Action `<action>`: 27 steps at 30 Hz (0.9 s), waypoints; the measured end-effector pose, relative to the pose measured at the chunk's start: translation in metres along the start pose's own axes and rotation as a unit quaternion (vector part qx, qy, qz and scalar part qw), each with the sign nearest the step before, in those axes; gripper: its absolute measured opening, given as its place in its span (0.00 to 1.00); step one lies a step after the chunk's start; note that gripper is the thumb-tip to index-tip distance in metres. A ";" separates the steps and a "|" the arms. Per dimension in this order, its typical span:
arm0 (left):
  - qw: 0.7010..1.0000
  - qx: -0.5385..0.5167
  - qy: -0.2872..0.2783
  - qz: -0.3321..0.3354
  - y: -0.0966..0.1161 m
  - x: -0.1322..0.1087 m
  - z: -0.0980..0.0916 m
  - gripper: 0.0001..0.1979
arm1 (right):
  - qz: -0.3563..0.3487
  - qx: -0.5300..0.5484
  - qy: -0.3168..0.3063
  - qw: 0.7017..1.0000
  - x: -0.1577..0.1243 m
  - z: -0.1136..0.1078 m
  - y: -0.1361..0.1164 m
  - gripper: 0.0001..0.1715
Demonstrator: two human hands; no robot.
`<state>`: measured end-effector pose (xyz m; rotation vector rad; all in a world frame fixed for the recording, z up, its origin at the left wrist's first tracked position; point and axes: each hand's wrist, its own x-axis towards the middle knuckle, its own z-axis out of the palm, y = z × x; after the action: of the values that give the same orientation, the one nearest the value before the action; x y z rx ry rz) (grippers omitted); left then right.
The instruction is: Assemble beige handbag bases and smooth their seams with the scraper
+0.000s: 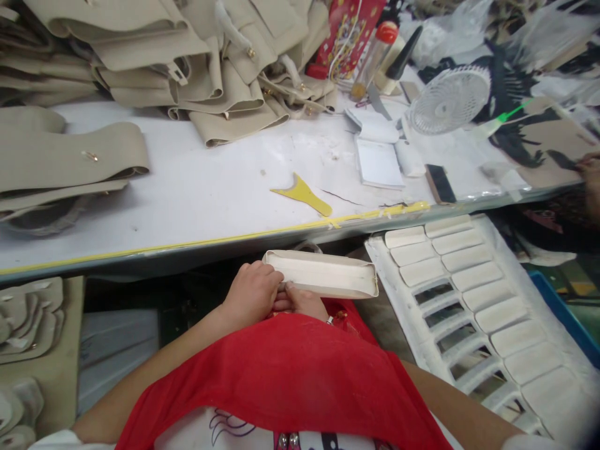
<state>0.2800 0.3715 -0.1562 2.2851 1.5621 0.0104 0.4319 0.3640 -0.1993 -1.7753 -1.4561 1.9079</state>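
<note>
A long, narrow beige bag piece (323, 273), pale on the inside with raised edges, lies across my lap just below the table edge. At its left end my left hand (250, 289) is closed with the fingers curled over the rim. My right hand (304, 302) pinches its near edge, thumb close to the left fingertips. The fingertips of both hands partly hide each other. A thin beige strap loop (309, 246) shows behind the piece's far side.
The white table (187, 194) carries stacked beige bag pieces (154, 56), a yellow scraper-like tool (304, 195), a notepad (379, 162), a phone (440, 184) and a fan (450, 100). A white slotted rack (452, 275) holds pale pieces at right; a board (60, 350) with beige parts stands left. Another person's hand (590, 181) is far right.
</note>
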 end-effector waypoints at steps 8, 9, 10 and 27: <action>0.998 -0.060 0.028 -0.001 0.002 -0.007 0.006 0.12 | -0.120 -0.260 -0.049 0.957 -0.002 0.000 -0.012 0.30; 0.996 -0.072 0.048 -0.005 0.002 -0.010 0.007 0.12 | -0.113 -0.199 -0.066 0.971 -0.007 -0.002 -0.014 0.24; 0.994 -0.084 0.073 -0.007 0.001 -0.012 0.008 0.12 | -0.102 -0.140 -0.087 0.981 -0.013 -0.006 -0.016 0.19; 0.985 -0.041 0.053 0.158 0.067 0.072 0.060 0.42 | -0.125 -0.494 0.215 0.833 0.122 -0.150 -0.139 0.30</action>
<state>0.3808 0.3976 -0.2059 2.4748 1.2039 0.2775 0.4561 0.5969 -0.1566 -1.9668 -2.5132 0.4946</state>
